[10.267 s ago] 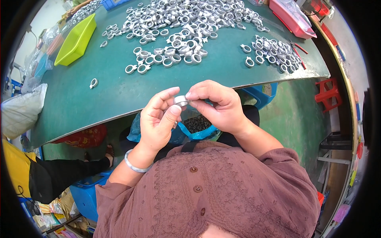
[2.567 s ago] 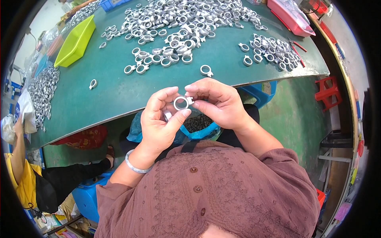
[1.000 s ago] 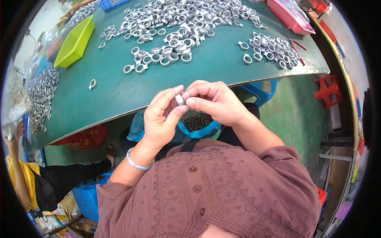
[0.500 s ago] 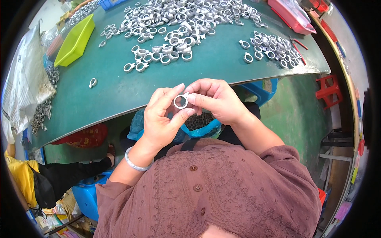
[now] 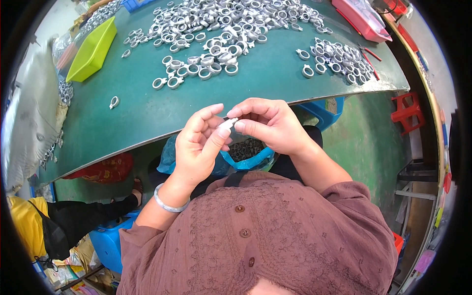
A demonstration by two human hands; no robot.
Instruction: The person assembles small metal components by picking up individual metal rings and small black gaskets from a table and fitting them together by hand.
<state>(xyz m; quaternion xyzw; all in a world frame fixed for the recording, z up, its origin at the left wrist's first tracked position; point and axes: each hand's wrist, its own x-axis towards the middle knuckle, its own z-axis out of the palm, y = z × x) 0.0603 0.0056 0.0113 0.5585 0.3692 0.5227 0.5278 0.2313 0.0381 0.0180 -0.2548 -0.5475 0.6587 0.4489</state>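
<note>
Before us spreads a broad green tabletop with a curved near edge (image 5: 123, 123). Next in size we see the wearer's brown, button-front cloth blouse (image 5: 275, 231). Across the table's far half lies a large heap of silver-grey metal rings (image 5: 216, 24). At the far left hangs a whitish sack, blurred (image 5: 32, 113), above a co-worker's yellow top (image 5: 29, 226). We find a lime-green, rectangular plastic tray (image 5: 91, 51) at the table's left and a pink plastic tray (image 5: 356, 22) at its far right corner. Nearer us on the right sits a smaller pile of the same rings (image 5: 341, 64).

Below the hands an open blue plastic bag (image 5: 248, 164) holds small dark pieces too tiny for us to identify. The left hand (image 5: 199, 140) and right hand (image 5: 275, 128) meet just above it, near the table edge. A pale, rounded bangle (image 5: 169, 208) circles the left wrist. Red-handled pliers (image 5: 372, 54) lie beside the smaller pile, and 1 lone silver-grey ring (image 5: 114, 102) rests well apart on the left.

Smallest, we see 1 pale metal ring, nearly edge-on (image 5: 227, 123): the left thumb and fingers grasp it, while the right thumb and forefinger pinch its protruding end.
</note>
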